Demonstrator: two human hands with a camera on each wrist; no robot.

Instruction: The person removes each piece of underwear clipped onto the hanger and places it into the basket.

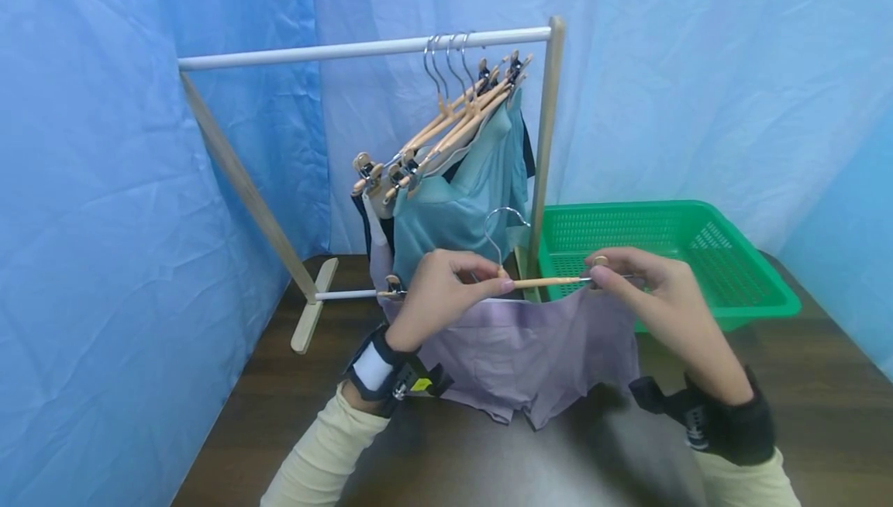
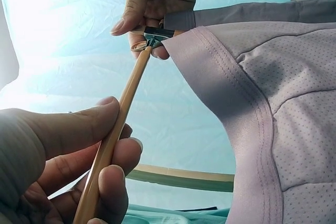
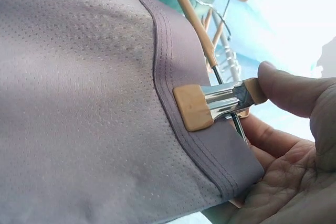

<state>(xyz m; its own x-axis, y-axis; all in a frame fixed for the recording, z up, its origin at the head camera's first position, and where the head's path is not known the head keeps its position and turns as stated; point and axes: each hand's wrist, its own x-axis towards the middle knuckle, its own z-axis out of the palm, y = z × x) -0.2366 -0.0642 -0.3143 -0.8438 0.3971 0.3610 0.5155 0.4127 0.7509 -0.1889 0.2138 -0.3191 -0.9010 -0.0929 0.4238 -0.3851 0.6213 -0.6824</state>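
Observation:
My left hand [image 1: 441,286] grips the wooden bar of a clip hanger [image 1: 547,282], thumb on one side and fingers curled round the other, near its metal hook. Lilac boxer briefs [image 1: 505,352] hang from this hanger above the table, legs downward. At the hanger's right end, my right hand [image 1: 656,284] pinches the tail of a clip [image 3: 223,100] between thumb and fingers. The right wrist view shows the clip's peach pad lying on the waistband [image 3: 181,51], near its side edge. Another clip [image 1: 394,284] sits at the waistband's left end, partly behind my left hand.
Behind my hands stands a garment rack [image 1: 300,53] with a white rail and wooden legs. Several clip hangers carry clothes, including a teal garment [image 1: 453,216], at its right end. A green plastic basket [image 1: 756,301] stands right of the rack on the dark wooden table [image 1: 502,468].

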